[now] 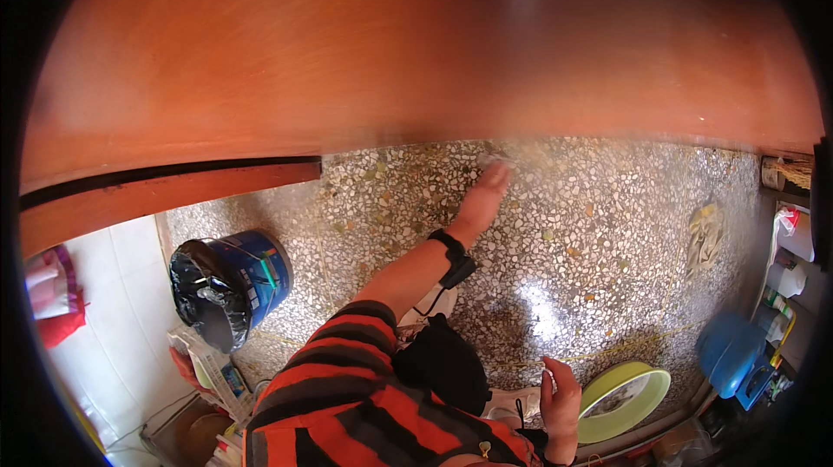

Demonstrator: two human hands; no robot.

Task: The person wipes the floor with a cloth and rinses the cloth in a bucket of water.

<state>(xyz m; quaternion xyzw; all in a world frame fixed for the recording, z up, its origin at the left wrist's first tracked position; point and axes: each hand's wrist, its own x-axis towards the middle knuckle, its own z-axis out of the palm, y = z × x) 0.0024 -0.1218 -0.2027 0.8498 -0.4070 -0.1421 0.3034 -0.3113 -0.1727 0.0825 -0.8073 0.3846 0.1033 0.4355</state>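
My left hand (485,193) reaches down to the speckled terrazzo floor (423,187), close to the lower edge of a large reddish-brown panel (416,63). A small pale thing (492,160), blurred, shows at its fingertips; whether the hand grips it or only touches it cannot be made out. Around that wrist is a black band with a small device. My right hand (561,395) is low in the view, its fingers a little bent and apart, with nothing in them. Just right of it, a yellow-green plastic basin (623,402) rests on the floor.
On the left stands a blue bucket (270,272) with a black plastic liner, beside a white plastic rack (215,369). A crumpled yellowish cloth (706,236) lies on the floor at right. Beyond it are a blue plastic object (729,350) and shelves with bottles (786,279).
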